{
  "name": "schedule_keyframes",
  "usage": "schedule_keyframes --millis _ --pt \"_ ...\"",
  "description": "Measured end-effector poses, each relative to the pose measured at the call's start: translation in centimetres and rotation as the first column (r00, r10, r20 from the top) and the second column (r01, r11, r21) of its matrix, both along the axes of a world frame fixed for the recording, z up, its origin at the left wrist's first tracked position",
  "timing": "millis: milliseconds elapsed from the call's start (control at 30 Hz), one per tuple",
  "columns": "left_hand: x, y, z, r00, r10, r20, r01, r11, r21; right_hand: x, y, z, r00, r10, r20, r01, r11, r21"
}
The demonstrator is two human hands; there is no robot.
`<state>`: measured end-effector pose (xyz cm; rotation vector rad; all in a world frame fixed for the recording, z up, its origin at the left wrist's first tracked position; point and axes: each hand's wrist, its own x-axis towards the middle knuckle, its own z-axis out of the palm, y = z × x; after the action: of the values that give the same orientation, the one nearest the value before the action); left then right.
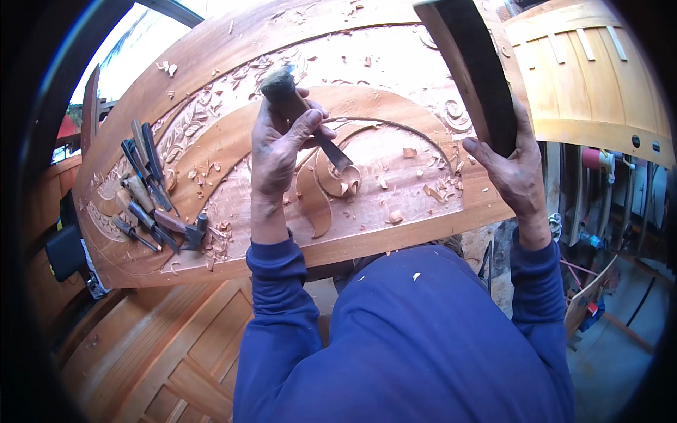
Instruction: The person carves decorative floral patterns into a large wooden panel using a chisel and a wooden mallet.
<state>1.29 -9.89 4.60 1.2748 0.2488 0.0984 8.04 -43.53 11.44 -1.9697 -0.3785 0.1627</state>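
Observation:
My left hand (pixel 273 156) is closed around a wood-carving chisel (pixel 330 151) with a battered, frayed handle end. Its blade slants down to the right, the edge at a carved scroll (pixel 313 199) where a curled shaving sits; whether it touches the wood I cannot tell. Raised at the right, my right hand (pixel 515 169) grips the lower end of a long, thick wooden bar (pixel 474 67), dark on one side and lighter on the other. Beneath both hands lies a large carved wooden panel (pixel 479 209) with an arched band and leaf relief.
Several carving tools (pixel 149 201) lie in a pile on the panel's left, with a hammer (pixel 196 231) beside them. Wood shavings (pixel 434 192) are scattered over the carving. A paler slatted wooden panel (pixel 592 77) stands at the far right, and a panelled door (pixel 194 356) lies below left.

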Motion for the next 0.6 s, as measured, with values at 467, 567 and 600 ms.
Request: schedule_keyframes --millis 467,567,600 --pt "-1.1 -0.1 -1.0 0.996 0.085 0.027 -0.085 0.996 0.02 8.9 13.6 4.6 0.916 0.302 0.265 -0.382 0.857 0.346" --pt "-1.5 -0.4 -1.3 0.996 0.084 -0.019 -0.085 0.996 -0.009 9.5 16.0 5.0 0.85 0.411 0.329 -0.5 0.826 0.26" --pt "-1.7 -0.5 -1.3 0.995 0.093 -0.018 -0.094 0.996 -0.013 9.6 16.7 5.1 0.829 0.439 0.346 -0.53 0.815 0.237"
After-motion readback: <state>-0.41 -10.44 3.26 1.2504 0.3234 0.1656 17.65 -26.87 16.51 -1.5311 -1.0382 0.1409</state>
